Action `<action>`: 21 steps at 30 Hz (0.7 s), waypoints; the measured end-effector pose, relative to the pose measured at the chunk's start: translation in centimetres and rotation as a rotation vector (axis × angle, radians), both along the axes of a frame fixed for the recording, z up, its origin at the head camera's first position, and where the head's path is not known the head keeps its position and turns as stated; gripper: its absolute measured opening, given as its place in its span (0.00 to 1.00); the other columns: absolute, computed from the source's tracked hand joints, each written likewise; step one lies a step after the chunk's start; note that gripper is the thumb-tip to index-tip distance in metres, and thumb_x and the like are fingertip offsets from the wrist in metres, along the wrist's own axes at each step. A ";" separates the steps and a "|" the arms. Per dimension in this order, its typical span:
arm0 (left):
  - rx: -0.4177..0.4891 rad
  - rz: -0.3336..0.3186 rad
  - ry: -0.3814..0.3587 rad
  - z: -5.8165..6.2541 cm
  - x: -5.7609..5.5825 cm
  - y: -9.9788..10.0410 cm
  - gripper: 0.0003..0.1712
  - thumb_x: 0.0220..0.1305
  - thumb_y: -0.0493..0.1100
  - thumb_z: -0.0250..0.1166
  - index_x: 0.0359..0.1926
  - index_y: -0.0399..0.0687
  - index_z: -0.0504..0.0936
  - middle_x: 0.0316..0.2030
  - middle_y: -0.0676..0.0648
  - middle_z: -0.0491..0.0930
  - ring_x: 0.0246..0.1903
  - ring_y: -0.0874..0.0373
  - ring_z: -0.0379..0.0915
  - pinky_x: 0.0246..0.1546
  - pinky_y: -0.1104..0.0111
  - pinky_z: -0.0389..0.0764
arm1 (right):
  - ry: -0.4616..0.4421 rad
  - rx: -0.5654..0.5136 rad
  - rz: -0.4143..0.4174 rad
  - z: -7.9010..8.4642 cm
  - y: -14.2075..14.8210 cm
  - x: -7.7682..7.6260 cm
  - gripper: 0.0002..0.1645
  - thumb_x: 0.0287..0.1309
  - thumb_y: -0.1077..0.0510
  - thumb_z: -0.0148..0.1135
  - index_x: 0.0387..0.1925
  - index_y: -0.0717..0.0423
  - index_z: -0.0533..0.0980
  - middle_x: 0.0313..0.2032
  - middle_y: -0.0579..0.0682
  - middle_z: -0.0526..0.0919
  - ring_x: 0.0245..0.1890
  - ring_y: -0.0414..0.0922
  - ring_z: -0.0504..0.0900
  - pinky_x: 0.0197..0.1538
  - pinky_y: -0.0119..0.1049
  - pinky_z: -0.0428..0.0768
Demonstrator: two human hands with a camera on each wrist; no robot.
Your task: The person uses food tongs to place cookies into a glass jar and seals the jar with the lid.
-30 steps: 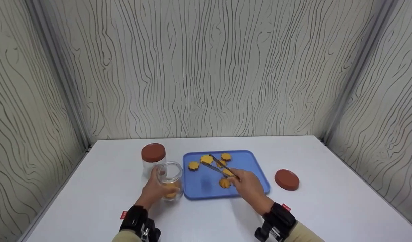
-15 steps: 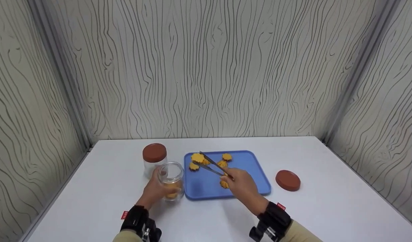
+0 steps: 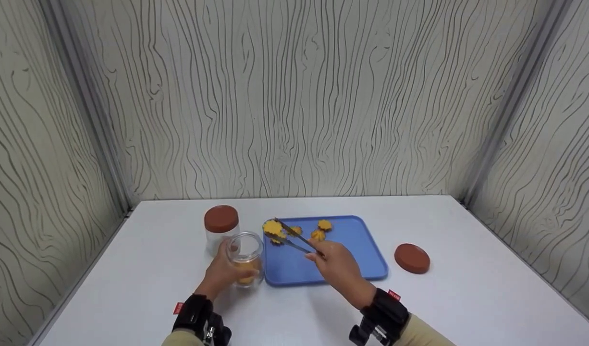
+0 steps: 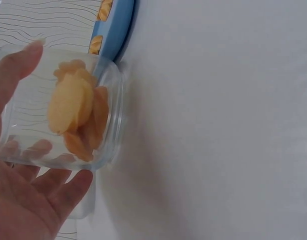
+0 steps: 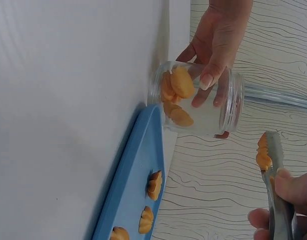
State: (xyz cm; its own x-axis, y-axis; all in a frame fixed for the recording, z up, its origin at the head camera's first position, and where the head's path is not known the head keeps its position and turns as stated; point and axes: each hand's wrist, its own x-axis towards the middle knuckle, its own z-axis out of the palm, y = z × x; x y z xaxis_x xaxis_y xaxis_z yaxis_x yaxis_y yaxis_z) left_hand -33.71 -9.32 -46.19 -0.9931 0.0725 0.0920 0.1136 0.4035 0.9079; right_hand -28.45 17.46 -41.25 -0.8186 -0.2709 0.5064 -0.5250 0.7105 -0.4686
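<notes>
My left hand (image 3: 220,275) grips a clear, lidless glass jar (image 3: 248,253) beside the left edge of the blue tray (image 3: 299,270). Several yellow cookies (image 4: 73,105) lie in the bottom of the jar, as the left wrist view shows. With thumb and fingers, my right hand (image 3: 340,269) holds metal tongs (image 5: 278,200). Between the tips of the tongs a scalloped cookie (image 5: 263,157) is pinched. In the head view this cookie overlaps the tray's far left corner, a little beyond and right of the jar's mouth. From the right wrist, it appears raised above the mouth's level.
Several more cookies (image 3: 318,235) sit on the tray, towards its far side. Behind the held jar stands another jar with a red-brown lid (image 3: 221,219). A loose red-brown lid (image 3: 411,258) lies on the white table right of the tray. Patterned panels surround the table.
My right hand has carried the tongs and the pinched cookie leftward across the tray, closer to the jar. The left hand and its jar have stayed in place.
</notes>
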 end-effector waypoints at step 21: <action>0.018 -0.002 -0.036 -0.2 -0.3 0.0 0.64 0.38 0.44 0.82 0.70 0.34 0.52 0.63 0.30 0.65 0.62 0.35 0.62 0.63 0.45 0.62 | -0.004 0.071 0.048 -0.2 -2.4 0.2 0.19 0.63 0.58 0.61 0.53 0.64 0.79 0.32 0.50 0.82 0.30 0.43 0.80 0.31 0.33 0.75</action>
